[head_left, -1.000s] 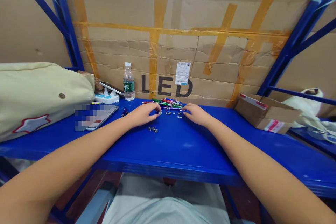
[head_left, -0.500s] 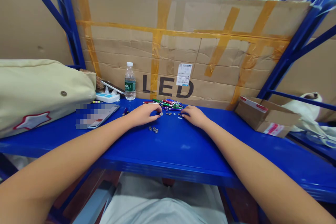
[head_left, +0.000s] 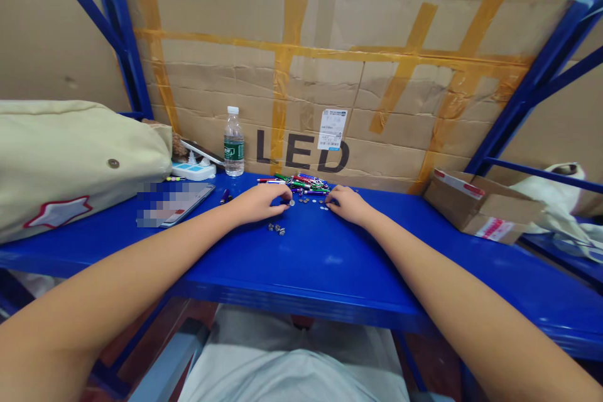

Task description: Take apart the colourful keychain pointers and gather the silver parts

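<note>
Large black capitals "LED" (head_left: pixel 298 152) on the cardboard panel (head_left: pixel 351 85), its white label (head_left: pixel 333 129) illegibly small.

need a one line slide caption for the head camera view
Left hand and right hand near small discs on a blue table, a heap of pens just beyond.

Room along table edge (head_left: pixel 320 294); small discs (head_left: pixel 314 201) beyond.

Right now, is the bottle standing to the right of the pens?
No, the bottle stands upright to the left of the pens.
</note>
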The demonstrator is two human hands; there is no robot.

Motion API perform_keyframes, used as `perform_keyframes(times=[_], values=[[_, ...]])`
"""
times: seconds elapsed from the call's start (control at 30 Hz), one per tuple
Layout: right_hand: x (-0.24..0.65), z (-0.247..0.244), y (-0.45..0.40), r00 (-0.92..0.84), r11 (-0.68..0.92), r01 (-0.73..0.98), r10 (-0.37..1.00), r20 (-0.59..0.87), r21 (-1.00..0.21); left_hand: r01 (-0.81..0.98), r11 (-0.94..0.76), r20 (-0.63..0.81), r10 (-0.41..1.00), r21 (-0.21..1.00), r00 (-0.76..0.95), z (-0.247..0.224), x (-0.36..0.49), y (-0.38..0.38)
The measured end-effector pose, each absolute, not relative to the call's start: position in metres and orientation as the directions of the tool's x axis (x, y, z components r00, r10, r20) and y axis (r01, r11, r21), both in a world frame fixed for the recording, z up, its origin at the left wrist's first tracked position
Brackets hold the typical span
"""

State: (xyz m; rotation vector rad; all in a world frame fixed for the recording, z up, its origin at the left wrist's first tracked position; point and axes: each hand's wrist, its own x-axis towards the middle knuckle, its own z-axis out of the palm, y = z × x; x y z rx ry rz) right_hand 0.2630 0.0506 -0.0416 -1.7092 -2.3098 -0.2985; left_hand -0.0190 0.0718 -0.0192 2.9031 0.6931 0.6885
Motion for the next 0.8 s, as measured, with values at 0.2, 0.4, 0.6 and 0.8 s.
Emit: perform_keyframes(times=[0.2,0.4,0.6,0.8], values=[[0.239,-0.026,0.030,-0.400,0.574,0.804,0.714,0.575,-0.154,0.400,-0.896,0.430,0.444,0.195,0.786,-0.019,-0.018,0.069],[0.198,-0.019,0.008,-0.453,0.765,0.617,0.536,0.713,-0.183,0.320,-0.913,0.481,0.405,0.251,0.778,-0.020,-0.016,0.065],[0.195,-0.024,0.011,-0.490,0.786,0.609,0.479,0.728,-0.107,0.295,-0.906,0.496,0.415,0.305,0.763,-0.021,-0.013,0.062],[0.195,-0.025,0.014,-0.515,0.779,0.625,0.464,0.721,-0.055,0.287,-0.890,0.492,0.438,0.353,0.753,-0.021,-0.012,0.062]])
